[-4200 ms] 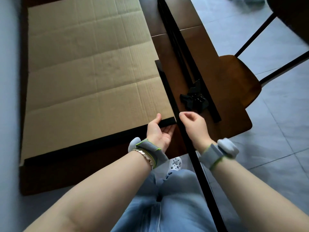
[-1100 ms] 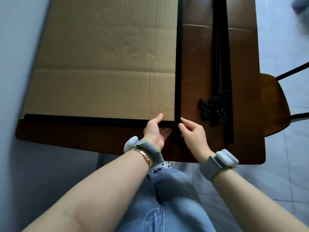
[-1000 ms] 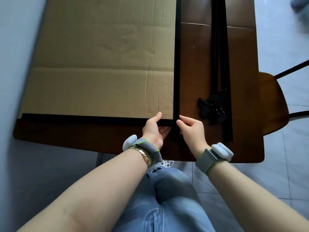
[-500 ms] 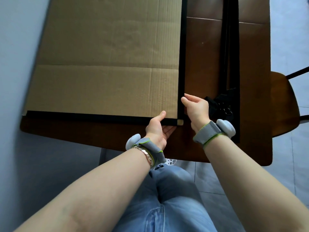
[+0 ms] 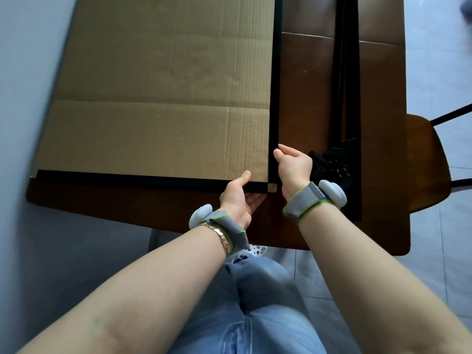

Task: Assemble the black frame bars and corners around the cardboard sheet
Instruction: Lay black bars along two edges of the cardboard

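Note:
A large cardboard sheet [image 5: 163, 98] lies flat on a dark wooden table [image 5: 311, 103]. One black frame bar [image 5: 127, 178] runs along its near edge, a second black bar [image 5: 275, 80] along its right edge. A small bare cardboard corner [image 5: 272, 187] shows where they meet. My left hand [image 5: 238, 198] pinches the near bar's right end, thumb on top. My right hand [image 5: 293, 166] presses against the lower end of the right bar, fingers curled on it. Black corner pieces [image 5: 332, 162] lie in a pile just right of that hand.
Two spare black bars [image 5: 350, 72] lie lengthwise on the right part of the table. A wooden chair seat [image 5: 424, 164] stands past the table's right edge. A pale wall [image 5: 23, 72] runs along the left. My legs in jeans are below the near table edge.
Over the last second my right hand moved from the bar joint at the sheet's near right corner up along the right bar. That bar now sits tight along the cardboard's edge. Left hand stayed.

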`<state>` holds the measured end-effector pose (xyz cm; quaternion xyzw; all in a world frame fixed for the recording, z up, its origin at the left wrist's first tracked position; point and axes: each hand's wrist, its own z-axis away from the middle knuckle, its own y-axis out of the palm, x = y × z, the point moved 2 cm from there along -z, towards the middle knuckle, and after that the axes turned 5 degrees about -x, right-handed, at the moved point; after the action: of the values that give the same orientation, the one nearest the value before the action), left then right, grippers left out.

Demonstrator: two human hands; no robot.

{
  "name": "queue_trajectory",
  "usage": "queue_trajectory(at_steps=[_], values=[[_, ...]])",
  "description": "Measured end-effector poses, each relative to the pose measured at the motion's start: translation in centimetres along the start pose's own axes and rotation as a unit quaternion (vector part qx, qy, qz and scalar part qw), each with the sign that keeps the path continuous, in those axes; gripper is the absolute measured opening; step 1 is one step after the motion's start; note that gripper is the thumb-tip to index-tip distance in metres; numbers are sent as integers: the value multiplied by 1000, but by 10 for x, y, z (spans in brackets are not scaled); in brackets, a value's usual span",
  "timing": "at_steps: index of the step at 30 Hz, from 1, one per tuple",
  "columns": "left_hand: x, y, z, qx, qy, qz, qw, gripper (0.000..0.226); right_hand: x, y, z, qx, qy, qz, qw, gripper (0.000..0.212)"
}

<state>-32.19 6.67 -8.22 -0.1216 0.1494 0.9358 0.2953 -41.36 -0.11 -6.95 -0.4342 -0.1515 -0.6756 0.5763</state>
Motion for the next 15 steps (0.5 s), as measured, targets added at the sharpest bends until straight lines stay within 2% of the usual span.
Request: queue_trajectory(at_steps=[6,9,11,12,15], values=[[2,0,4,-14,19,13,1000,36,-4,-1,7,2,-36,58,998,31],[-1,1,11,-14,1,-5,1000,38,5,-6,10,15,-73,154,985,33],[-9,2,22,-1,-48,-91,995,39,17,-12,12,31,-98,227,969,34],[-13,-3,26,-2,-88,-171,981,45,18,-13,13,37,-100,263,959,33],[-43,-6,45,21,-152,-416,896,63,34,-15,14,52,-135,337,930,29]])
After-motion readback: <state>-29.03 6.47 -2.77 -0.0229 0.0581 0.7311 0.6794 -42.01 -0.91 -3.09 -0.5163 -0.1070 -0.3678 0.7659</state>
